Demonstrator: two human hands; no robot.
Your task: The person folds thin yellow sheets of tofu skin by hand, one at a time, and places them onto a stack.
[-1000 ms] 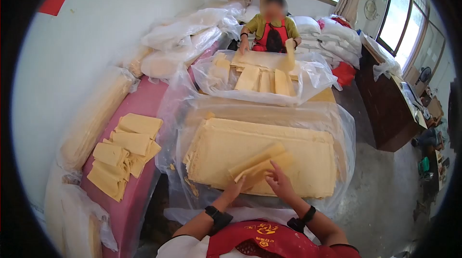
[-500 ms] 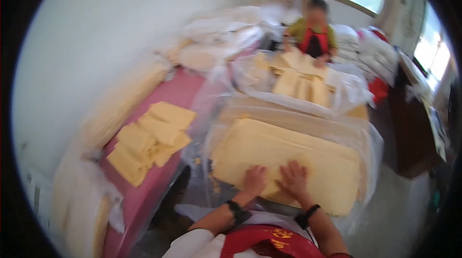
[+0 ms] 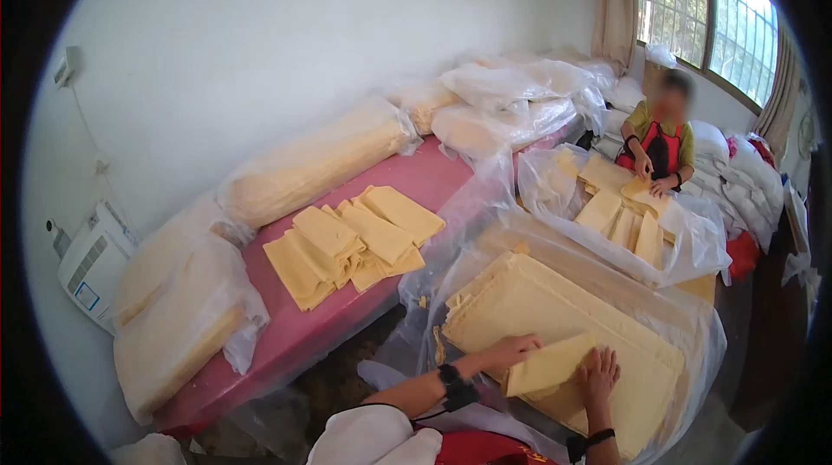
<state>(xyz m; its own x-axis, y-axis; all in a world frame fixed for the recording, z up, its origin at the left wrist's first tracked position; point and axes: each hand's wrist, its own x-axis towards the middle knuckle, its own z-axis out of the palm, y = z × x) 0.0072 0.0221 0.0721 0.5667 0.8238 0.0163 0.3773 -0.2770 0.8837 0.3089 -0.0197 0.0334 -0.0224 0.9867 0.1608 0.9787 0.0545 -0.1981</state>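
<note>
A folded pale yellow sheet (image 3: 551, 364), which looks like tofu skin, lies on a broad stack of flat sheets (image 3: 555, 292) in front of me. My left hand (image 3: 515, 351) is closed on the folded sheet's left end, fingers and thumb at its upper corner. At the right end, my right hand (image 3: 598, 376) rests with fingers stretched out, touching the sheet's edge and the stack. Clear plastic (image 3: 693, 326) surrounds the stack. On the pink surface to the left lies a pile of folded sheets (image 3: 351, 244).
Plastic-wrapped rolls and bundles (image 3: 316, 162) line the wall along the pink surface (image 3: 416, 179). Across from me, a person (image 3: 663, 140) handles sheets over another plastic-lined stack (image 3: 624, 227). White sacks (image 3: 732, 175) are piled behind, near the window.
My view has swung left. Both hands were flat on the stack; now the left holds one end of a folded sheet and the right lies at its other end.
</note>
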